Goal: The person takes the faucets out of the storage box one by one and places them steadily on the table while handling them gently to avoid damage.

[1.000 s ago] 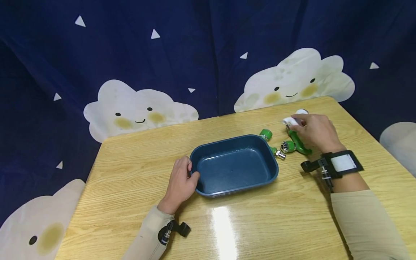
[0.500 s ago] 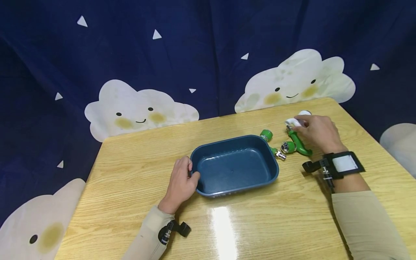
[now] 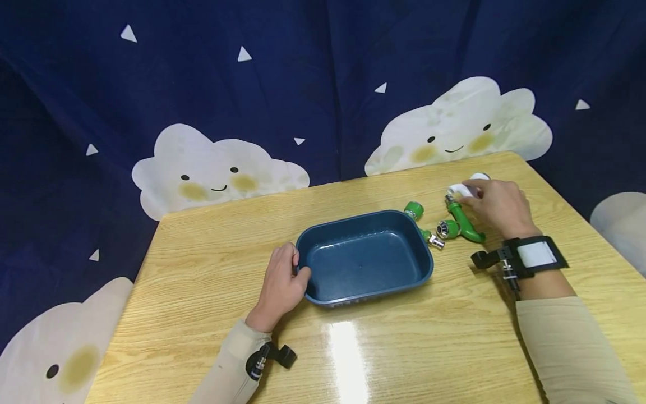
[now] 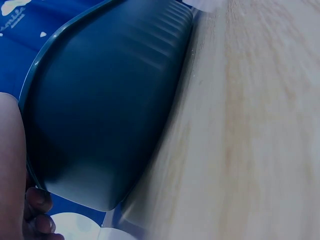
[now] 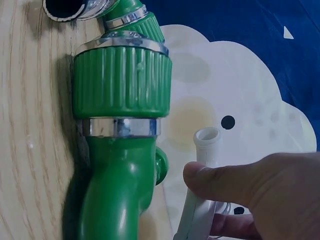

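Note:
At the left end of the dark blue plastic basin [image 3: 360, 266], my left hand [image 3: 282, 278] grips the rim, thumb inside and fingers curled outside. In the left wrist view the basin's outer wall [image 4: 105, 105] fills much of the picture. My right hand [image 3: 502, 207] pinches a white plastic tap [image 3: 458, 191] at the back right of the table. Its thumb lies across the white tube [image 5: 206, 156] in the right wrist view; the rest is partly hidden by the hand. Just in front lies a green tap [image 3: 466, 229] with a ribbed collar [image 5: 122, 82].
Another green tap [image 3: 414, 210] with a metal end [image 3: 435, 242] lies against the basin's right end, partly hidden behind it. The wooden table [image 3: 212, 247] ends at the back against a dark blue curtain [image 3: 282, 90] printed with clouds.
My right hand has shifted slightly to the right with the white tap in its pinch. The left hand and the basin have stayed in place.

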Motion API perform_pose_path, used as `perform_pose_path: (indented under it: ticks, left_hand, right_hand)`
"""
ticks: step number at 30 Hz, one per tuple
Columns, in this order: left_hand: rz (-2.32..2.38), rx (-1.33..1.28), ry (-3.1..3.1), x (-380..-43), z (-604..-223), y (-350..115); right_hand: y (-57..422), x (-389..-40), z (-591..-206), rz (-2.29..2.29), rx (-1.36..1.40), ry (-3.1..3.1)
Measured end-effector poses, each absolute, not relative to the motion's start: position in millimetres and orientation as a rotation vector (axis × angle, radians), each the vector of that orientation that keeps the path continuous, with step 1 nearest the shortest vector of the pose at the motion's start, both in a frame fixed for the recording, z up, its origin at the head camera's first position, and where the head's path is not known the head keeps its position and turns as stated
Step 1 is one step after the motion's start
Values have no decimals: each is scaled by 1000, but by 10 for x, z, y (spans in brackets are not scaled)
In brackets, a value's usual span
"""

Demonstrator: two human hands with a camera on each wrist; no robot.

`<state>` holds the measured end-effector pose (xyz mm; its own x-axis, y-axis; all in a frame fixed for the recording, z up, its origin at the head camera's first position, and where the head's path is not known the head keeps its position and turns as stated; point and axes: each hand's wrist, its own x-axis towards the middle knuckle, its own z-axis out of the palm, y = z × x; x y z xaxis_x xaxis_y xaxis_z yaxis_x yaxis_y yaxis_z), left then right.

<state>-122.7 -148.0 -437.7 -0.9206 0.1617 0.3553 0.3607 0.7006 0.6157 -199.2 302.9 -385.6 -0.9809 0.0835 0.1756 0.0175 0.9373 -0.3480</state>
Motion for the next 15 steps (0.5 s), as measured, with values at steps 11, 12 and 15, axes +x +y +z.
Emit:
perform_pose_path:
  ticks: [11, 12, 15]
  left_hand:
    - [-1030, -408, -2650, -1211, -4375, -1473]
    - [-1030, -409, -2649, -1213, -4376, -1472]
    - [-1031, -412, -2643, -1216, -4379, -1468]
  right_hand:
    - [3044, -1989, -3891, 526, -142, -2926]
    - [3049, -1992, -3893, 525, -144, -2927]
    - [3066, -1998, -3900, 518, -141, -2926]
